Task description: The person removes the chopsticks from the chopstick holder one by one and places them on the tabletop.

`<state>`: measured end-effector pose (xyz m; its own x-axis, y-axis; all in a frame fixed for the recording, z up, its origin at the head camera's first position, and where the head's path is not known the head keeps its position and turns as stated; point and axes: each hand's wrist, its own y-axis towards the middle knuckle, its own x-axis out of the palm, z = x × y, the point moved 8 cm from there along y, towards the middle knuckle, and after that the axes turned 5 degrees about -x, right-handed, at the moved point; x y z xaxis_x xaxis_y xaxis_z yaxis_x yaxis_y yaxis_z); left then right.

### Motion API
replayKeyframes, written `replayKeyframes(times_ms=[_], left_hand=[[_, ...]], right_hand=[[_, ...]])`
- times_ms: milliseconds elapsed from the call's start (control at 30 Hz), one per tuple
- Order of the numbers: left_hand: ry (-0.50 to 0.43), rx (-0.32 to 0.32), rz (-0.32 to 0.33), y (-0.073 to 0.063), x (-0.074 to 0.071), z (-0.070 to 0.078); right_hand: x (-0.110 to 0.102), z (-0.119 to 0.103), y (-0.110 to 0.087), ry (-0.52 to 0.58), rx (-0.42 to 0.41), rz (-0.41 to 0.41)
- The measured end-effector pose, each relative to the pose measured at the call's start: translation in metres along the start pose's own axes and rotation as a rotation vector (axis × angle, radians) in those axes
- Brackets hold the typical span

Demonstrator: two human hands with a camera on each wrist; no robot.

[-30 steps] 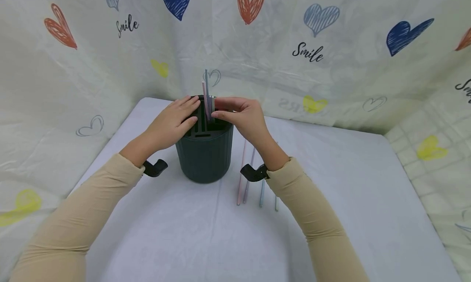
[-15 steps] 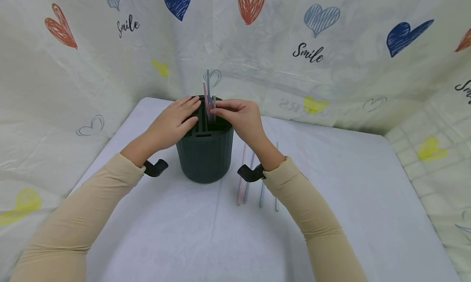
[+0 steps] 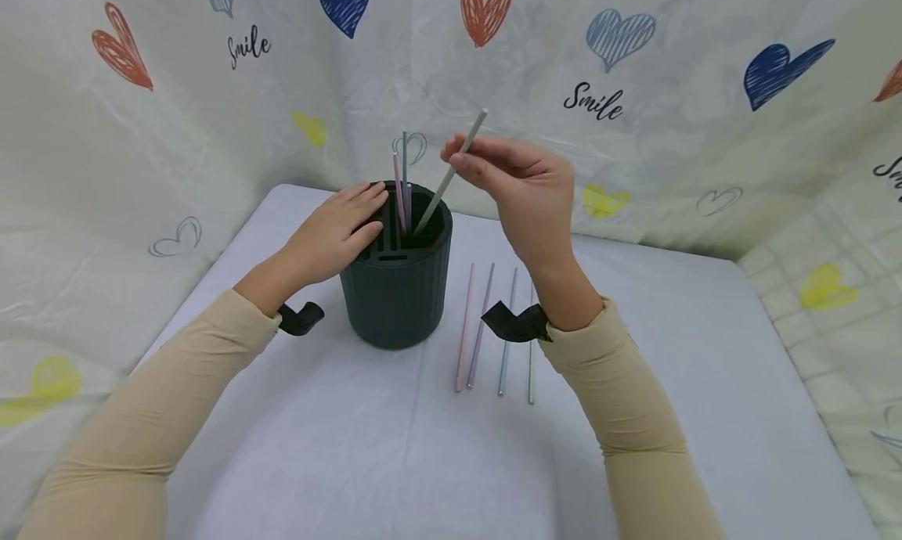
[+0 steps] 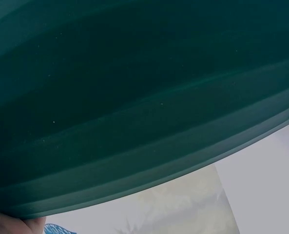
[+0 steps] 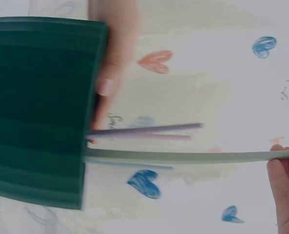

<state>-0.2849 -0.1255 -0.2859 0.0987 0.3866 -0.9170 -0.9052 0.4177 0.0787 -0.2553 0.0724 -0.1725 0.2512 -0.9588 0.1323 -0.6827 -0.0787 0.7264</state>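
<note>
My right hand (image 3: 532, 192) pinches a pale green straw (image 3: 437, 196) near its top end. The straw leans to the right, and its lower end is inside a dark green ribbed holder (image 3: 395, 305) with slots in its top. Pink (image 3: 397, 184), blue (image 3: 405, 164) and purple (image 3: 409, 207) straws stand beside it in the holder. My left hand (image 3: 331, 231) rests on the holder's rim at the left, fingers extended. In the right wrist view the green straw (image 5: 183, 156) spans from the rim to my fingertips. The holder's wall (image 4: 149, 97) fills most of the left wrist view.
Right of the holder, pink (image 3: 465, 321), purple (image 3: 481, 329), blue (image 3: 504, 364) and green (image 3: 532, 379) straws lie roughly side by side on the white table (image 3: 338, 446). A curtain printed with hearts (image 3: 486, 12) hangs behind and at both sides.
My right hand has moved up and to the right from the rim, drawing the green straw partway up and tilting it. The left hand stays on the holder.
</note>
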Motion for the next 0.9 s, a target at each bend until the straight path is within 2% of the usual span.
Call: replayKeyframes(times_ms=[100, 267, 467, 533, 600, 700, 800, 900], left_hand=[[0.000, -0.002, -0.003, 0.000, 0.001, -0.001], [-0.006, -0.009, 0.004, 0.000, 0.001, -0.002], [-0.012, -0.004, 0.018, 0.001, 0.001, -0.002], [-0.011, -0.004, 0.015, 0.002, 0.002, -0.001], [-0.008, -0.005, 0.009, 0.002, 0.002, -0.001], [-0.006, -0.005, 0.001, 0.002, 0.003, 0.000], [-0.007, -0.007, 0.007, 0.001, 0.002, 0.000], [-0.010, -0.007, 0.009, 0.001, 0.002, 0.000]], right_hand=[[-0.006, -0.015, 0.004, 0.045, -0.039, 0.056], [-0.024, -0.034, 0.007, 0.043, -0.062, 0.193], [-0.062, -0.052, 0.008, 0.127, -0.080, 0.390], [-0.079, -0.054, 0.007, 0.149, -0.061, 0.456], [-0.096, -0.053, 0.004, 0.156, -0.033, 0.501], [-0.118, -0.045, -0.001, 0.153, 0.036, 0.525], [-0.136, -0.028, -0.007, 0.113, 0.125, 0.492], [-0.152, -0.006, -0.017, 0.050, 0.256, 0.445]])
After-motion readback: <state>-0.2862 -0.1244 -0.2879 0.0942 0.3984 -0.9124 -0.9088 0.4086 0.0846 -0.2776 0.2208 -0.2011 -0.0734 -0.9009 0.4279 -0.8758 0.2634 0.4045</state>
